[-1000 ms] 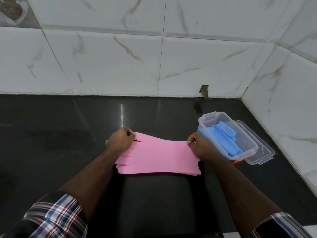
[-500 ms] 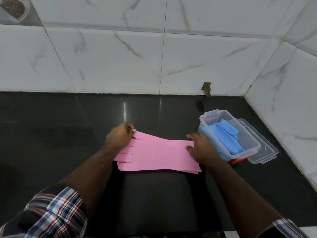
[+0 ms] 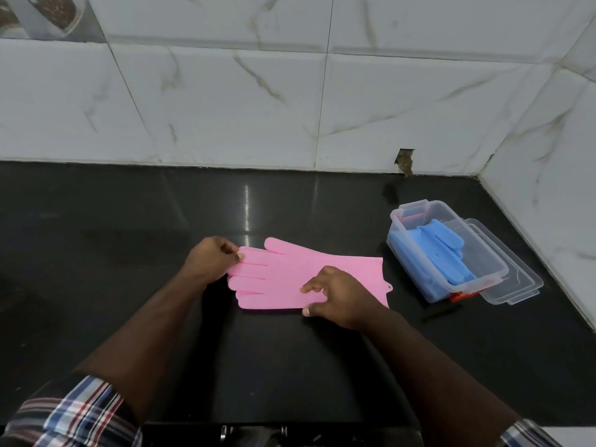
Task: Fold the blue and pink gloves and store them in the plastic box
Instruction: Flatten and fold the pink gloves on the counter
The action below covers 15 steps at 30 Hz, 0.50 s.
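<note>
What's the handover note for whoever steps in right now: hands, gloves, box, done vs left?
Left hand: pinching the fingertips of the pink glove.
Right hand: resting on the glove's near edge, by the cuff; grip unclear.
Pink glove: flat, unfolded, on the black counter.
Blue gloves: folded, inside the clear plastic box.
Lid: off, lying under or beside the box.
Left: fold the pink, box it.

No readable text, label or number anywhere
</note>
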Tool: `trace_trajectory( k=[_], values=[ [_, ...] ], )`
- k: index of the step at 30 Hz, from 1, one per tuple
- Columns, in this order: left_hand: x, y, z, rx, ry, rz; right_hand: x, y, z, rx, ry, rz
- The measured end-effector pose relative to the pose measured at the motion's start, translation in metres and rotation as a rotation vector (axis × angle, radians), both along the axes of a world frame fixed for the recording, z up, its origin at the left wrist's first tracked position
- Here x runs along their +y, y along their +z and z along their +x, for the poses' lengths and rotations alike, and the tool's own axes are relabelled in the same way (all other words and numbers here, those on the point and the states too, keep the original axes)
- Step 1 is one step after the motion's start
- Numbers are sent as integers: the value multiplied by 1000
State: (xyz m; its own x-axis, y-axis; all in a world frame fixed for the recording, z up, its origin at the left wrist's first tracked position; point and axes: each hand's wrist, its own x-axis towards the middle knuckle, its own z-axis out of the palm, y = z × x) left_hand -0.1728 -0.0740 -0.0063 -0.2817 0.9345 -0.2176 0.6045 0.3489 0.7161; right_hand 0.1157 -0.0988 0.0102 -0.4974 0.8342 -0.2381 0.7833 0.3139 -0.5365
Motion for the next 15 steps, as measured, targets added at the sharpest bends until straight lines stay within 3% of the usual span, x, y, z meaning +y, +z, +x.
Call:
trace_trajectory(
  k=[6, 15],
  values=[
    [0, 5, 9, 24, -5, -6, -2, -5, -6, -26, 36, 58],
    [12, 35, 19, -39, 0, 163, -10, -3, -8, 73, -37, 238]
  ],
)
